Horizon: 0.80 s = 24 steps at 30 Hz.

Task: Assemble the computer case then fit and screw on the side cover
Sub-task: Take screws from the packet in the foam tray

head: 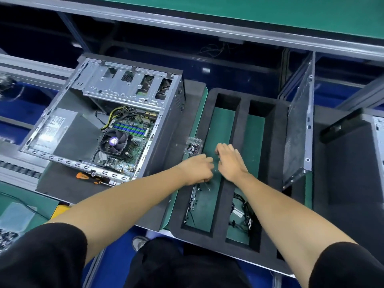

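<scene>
Our left hand (197, 169) pinches something small, maybe screws; right hand (229, 161) curled, contents unclear. Open computer case (104, 119) lies left of the grip, left hand nearer; side cover (299, 129) stands upright right.

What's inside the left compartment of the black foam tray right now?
In the foam tray, the left compartment holds a metal bracket strip along its left wall and some small loose parts on green matting. The left hand and right hand cover the middle, hiding whatever lies under them.
</scene>
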{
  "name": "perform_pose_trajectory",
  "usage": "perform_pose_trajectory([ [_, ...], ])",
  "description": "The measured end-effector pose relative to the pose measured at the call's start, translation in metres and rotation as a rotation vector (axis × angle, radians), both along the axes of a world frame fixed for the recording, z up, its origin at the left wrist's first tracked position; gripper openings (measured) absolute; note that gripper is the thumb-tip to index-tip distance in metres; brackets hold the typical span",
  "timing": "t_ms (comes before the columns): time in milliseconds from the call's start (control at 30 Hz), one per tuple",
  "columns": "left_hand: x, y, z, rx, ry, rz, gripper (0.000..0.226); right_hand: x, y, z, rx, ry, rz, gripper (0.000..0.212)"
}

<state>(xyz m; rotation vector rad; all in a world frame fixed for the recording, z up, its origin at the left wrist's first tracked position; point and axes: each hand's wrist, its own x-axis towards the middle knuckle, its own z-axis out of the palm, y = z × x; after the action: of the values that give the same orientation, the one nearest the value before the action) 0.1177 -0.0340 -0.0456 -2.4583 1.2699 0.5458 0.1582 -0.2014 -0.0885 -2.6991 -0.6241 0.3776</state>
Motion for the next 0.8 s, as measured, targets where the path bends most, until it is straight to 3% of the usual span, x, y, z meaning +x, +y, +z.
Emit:
perform_pose_trajectory([
  [100, -0.003, -0.020, -0.017, 0.211, -0.013, -0.117, 0.017, -0.004, -0.002, -0.006, 0.072, 0.034, -0.060, 0.045],
  [200, -0.001, -0.030, -0.031, 0.311, 0.022, -0.075, 0.022, -0.005, 0.000, -0.008, 0.110, 0.033, -0.094, 0.048],
  [500, -0.008, -0.049, -0.068, 0.329, 0.104, 0.232, 0.034, -0.011, -0.001, -0.021, -0.033, -0.056, 0.038, 0.056],
  [800, -0.016, -0.047, -0.076, 0.394, 0.055, 0.126, 0.032, -0.013, 0.001, -0.025, -0.054, -0.114, 0.004, 0.053],
])
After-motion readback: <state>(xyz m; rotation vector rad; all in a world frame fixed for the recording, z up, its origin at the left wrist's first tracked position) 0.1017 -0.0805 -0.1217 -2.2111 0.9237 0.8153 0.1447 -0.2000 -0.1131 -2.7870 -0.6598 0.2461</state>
